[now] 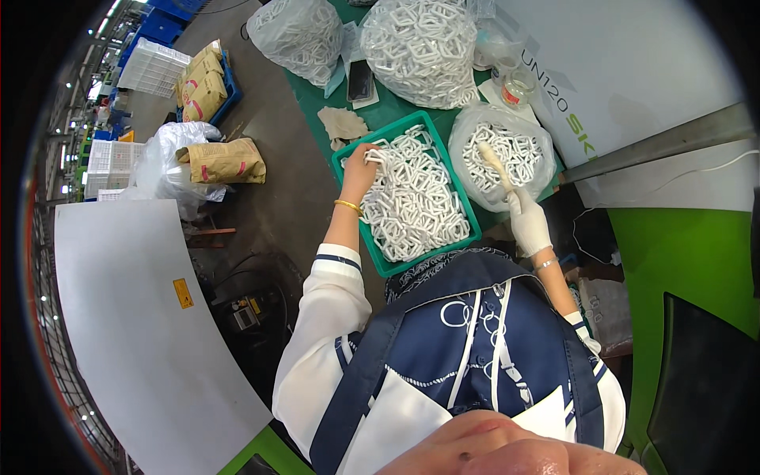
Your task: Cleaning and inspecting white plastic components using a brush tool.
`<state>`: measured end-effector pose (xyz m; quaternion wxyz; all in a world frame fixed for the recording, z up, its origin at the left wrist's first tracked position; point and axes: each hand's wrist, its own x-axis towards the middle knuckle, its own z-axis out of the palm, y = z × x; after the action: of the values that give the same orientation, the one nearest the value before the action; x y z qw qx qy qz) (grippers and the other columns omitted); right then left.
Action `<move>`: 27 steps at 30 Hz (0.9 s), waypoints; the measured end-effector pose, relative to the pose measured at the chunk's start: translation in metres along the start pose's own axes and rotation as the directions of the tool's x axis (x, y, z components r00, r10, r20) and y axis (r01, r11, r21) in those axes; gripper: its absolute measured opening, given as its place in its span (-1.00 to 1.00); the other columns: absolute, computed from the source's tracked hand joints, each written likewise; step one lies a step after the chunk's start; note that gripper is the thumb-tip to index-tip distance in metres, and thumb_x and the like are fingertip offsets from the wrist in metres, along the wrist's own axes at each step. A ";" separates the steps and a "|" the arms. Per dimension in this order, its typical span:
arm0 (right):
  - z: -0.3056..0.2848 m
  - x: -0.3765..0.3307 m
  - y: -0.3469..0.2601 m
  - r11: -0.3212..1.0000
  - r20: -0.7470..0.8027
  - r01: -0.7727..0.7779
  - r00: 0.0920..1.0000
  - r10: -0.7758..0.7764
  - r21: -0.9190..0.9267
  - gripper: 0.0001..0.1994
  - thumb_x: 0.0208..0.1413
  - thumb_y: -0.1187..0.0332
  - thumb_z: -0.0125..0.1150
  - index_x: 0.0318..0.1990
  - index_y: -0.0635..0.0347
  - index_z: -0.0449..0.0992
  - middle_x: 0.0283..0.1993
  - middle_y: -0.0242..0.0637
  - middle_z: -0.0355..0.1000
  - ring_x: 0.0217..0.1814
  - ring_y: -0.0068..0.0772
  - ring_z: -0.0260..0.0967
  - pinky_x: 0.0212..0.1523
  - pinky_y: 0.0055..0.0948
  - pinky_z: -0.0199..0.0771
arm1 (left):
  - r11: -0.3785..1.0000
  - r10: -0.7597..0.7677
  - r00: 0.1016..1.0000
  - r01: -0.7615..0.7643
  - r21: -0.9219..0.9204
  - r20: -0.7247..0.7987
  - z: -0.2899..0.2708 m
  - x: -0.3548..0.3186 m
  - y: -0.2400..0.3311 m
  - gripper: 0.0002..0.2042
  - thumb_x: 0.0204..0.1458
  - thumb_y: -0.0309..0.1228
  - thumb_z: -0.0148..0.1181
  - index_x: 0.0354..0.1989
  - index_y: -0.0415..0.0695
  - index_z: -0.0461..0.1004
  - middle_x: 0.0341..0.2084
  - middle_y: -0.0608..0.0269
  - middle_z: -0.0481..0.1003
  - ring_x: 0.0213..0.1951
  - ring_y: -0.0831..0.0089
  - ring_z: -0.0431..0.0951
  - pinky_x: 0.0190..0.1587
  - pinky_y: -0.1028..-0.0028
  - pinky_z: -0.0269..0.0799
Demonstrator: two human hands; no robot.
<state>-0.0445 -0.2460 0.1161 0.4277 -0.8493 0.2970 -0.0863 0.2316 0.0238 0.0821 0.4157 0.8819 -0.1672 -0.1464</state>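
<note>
1. The person is standing at a green table (310,95), and a teal tray (346,162) full of white plastic frame parts (416,202) is lying on it, right in front of the body.

2. The left hand (358,172) is bare and is reaching into the far left corner of the tray. Its grip is closing on one white part (374,154) there; the fingers are curled around it.

3. The right hand (526,222), in a white glove, is staying just to the right of the tray. Its grip is clamped on a pale stick-like tool (492,161), which is pointing into an open clear bag (507,154) of the same parts, beside the tray.

4. In my judgement, the parts are hooking into each other, so lifting one can be dragging neighbours over the tray's left wall, and they can be falling to the floor (269,190), because the tray is sitting at the table's edge.

5. The tool tip is touching thin plastic film, I think; a hard push can be tearing the bag or tipping it away from the tray.

6. Beyond the tray, two larger filled bags (419,47) are standing, with a phone (360,79) between them. If a bag is sliding, it may be pushing the phone.
</note>
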 end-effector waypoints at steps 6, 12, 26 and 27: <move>0.014 0.002 -0.015 0.993 0.135 0.113 0.985 -0.108 -0.025 -0.70 0.35 0.14 -0.05 -0.06 0.16 0.47 -0.27 0.18 0.49 -0.18 0.32 0.44 -0.20 0.08 0.41 | 0.997 0.022 0.999 -0.019 0.076 -0.048 0.020 -0.015 0.006 -0.67 0.07 -0.62 0.02 0.01 -0.12 0.50 -0.17 -0.06 0.58 -0.15 0.08 0.60 -0.12 0.24 0.49; 0.012 0.003 -0.052 0.974 0.152 0.136 0.975 -0.164 0.180 -0.71 0.36 0.16 -0.09 -0.09 0.19 0.44 -0.29 0.17 0.47 -0.18 0.28 0.43 -0.19 0.02 0.40 | 0.928 0.145 0.988 -0.151 -0.341 -0.044 0.042 -0.038 0.086 -0.69 0.08 -0.65 -0.01 0.02 -0.22 0.42 -0.14 0.18 0.56 -0.08 0.44 0.53 0.01 0.49 0.41; -0.022 -0.004 -0.111 0.778 0.081 0.164 0.961 -0.266 0.606 -0.18 -0.04 0.42 0.40 0.36 0.38 0.08 0.19 -0.06 0.35 0.22 -0.36 0.34 0.21 -0.44 0.34 | -0.178 0.100 0.934 0.356 -0.918 0.343 0.098 -0.075 0.173 -0.81 0.28 -0.43 -0.02 -0.02 -0.20 0.40 -0.08 0.09 0.49 -0.09 0.29 0.56 0.04 0.33 0.50; -0.020 -0.003 -0.106 0.778 0.077 0.164 0.962 -0.263 0.606 -0.18 -0.04 0.42 0.40 0.36 0.38 0.08 0.19 -0.06 0.35 0.22 -0.36 0.34 0.21 -0.44 0.34 | -0.170 0.307 0.870 0.448 -0.878 0.384 0.099 -0.075 0.168 -0.81 0.27 -0.44 -0.02 -0.02 -0.23 0.40 -0.08 0.10 0.49 -0.08 0.29 0.55 0.04 0.36 0.50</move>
<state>-0.0088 -0.2092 0.2110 0.6813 -0.7048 0.1219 -0.1556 0.0959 -0.1128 0.1618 0.8697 0.1813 -0.0388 -0.4574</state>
